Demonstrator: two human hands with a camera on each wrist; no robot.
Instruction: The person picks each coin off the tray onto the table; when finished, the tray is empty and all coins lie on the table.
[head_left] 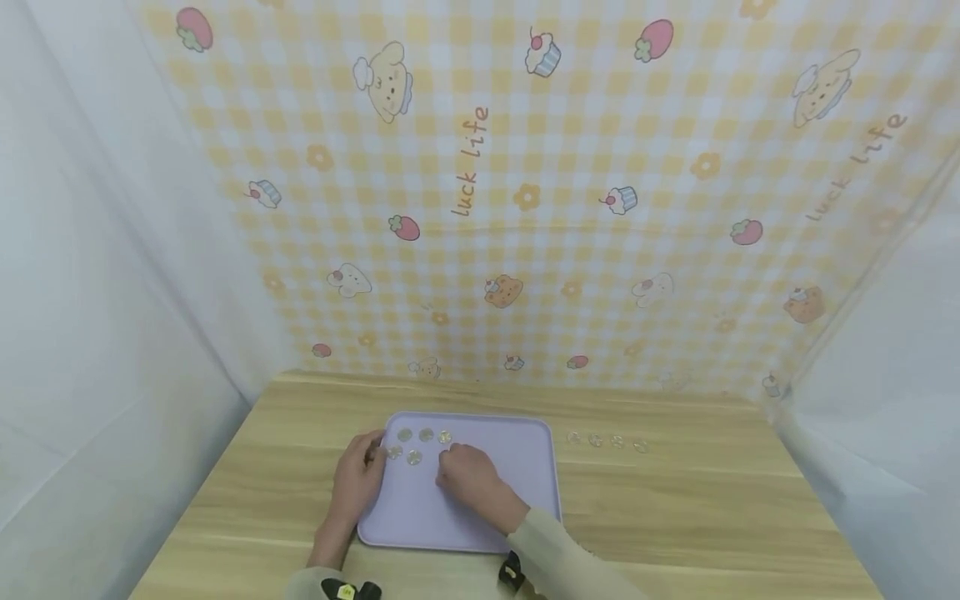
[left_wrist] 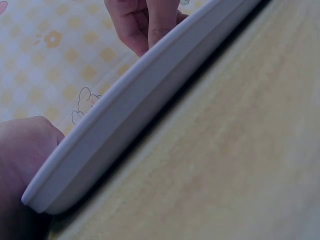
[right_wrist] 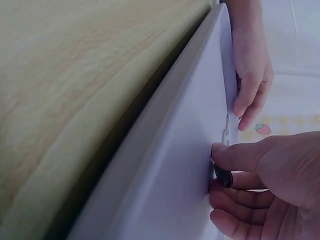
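A pale purple tray [head_left: 450, 517] lies on the wooden table. Several round, shiny coins [head_left: 414, 457] lie in its far left part, in two rows. My left hand [head_left: 360, 475] holds the tray's left rim with bent fingers; in the right wrist view the left thumb and fingers [right_wrist: 252, 75] meet at that rim. Over the middle of the tray is my right hand [head_left: 471, 479], beside the coins. The right wrist view shows it pinching a dark-looking coin [right_wrist: 223, 176] between thumb and fingers, close to the tray's surface. From the head view that coin is hidden.
More round, clear-looking coins [head_left: 596, 440] lie in a row on the table [head_left: 675, 500], right of the tray. Behind the table hangs a yellow checked cloth [head_left: 525, 250] with cartoon prints. White sheets [head_left: 97, 292] close off both sides.
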